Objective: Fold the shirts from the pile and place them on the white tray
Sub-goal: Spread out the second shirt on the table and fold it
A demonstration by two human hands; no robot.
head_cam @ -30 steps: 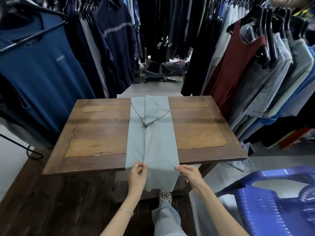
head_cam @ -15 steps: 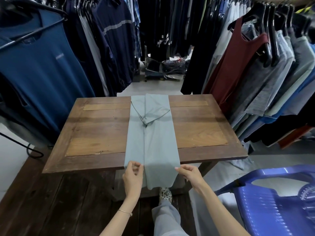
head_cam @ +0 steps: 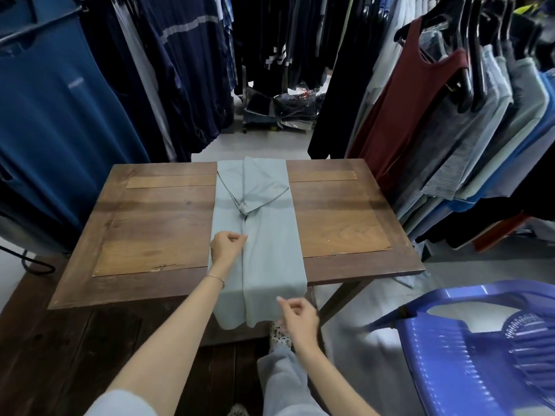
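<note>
Left hand [head_cam: 226, 244]: moved up to frame centre, pinching shirt [head_cam: 270, 253] mid-length. Right hand [head_cam: 298, 315]: curled at hem, grip unclear. Risk: overhang may drag shirt off counter [head_cam: 150, 229].

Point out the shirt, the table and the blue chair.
shirt [head_cam: 270, 250], head view, middle of its folded body.
table [head_cam: 156, 229], head view, bare top left of the shirt.
blue chair [head_cam: 456, 370], head view, broad ribbed surface.
</note>
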